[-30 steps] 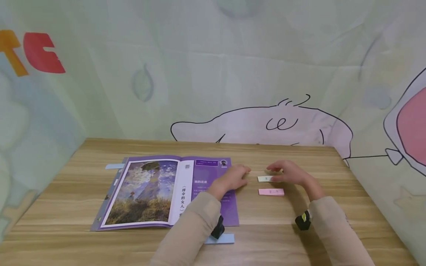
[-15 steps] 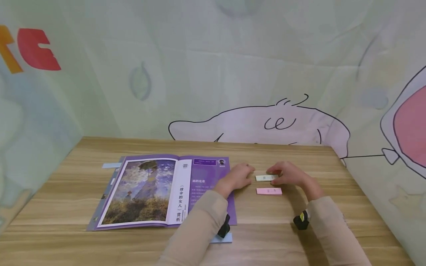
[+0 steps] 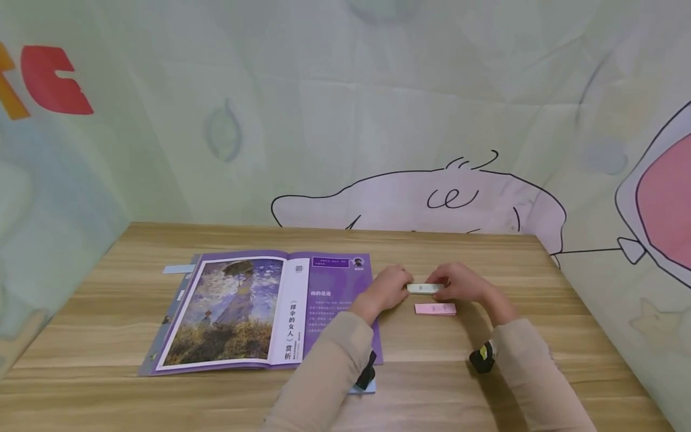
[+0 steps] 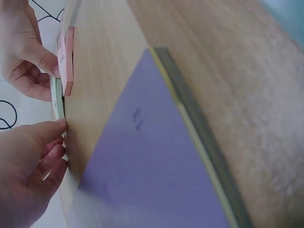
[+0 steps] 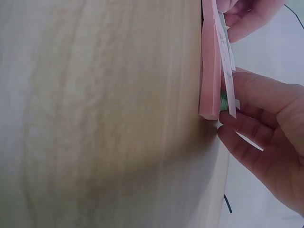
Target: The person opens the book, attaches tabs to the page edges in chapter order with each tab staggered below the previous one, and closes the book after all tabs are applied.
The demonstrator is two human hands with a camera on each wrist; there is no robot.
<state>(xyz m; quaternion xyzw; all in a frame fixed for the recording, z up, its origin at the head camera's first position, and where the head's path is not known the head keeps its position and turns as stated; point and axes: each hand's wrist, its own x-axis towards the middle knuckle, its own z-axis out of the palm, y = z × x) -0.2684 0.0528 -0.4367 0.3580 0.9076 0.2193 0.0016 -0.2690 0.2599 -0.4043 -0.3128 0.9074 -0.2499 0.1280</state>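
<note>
A narrow pale green pad of sticky notes (image 3: 423, 288) lies between my two hands on the table, with small writing on its top. My right hand (image 3: 465, 283) grips its right end, thumb in front and fingers behind. At the other end, the thumb and finger of my left hand (image 3: 387, 289) pinch the pad's tip. A pink pad of sticky notes (image 3: 435, 309) lies just in front of it, also written on. In the right wrist view the pink pad (image 5: 211, 71) partly hides the green one.
Left of my hands lies an open purple magazine (image 3: 340, 276) with a painting on its left page, over another booklet. A light blue strip (image 3: 178, 269) sticks out at its left, and another blue strip (image 3: 367, 387) is partly hidden by my left sleeve. A printed cloth backdrop (image 3: 345, 120) borders the table.
My right hand has closed on the green pad and shifted it slightly left. My left hand has come right to meet the pad's end. The pink pad stays in place.
</note>
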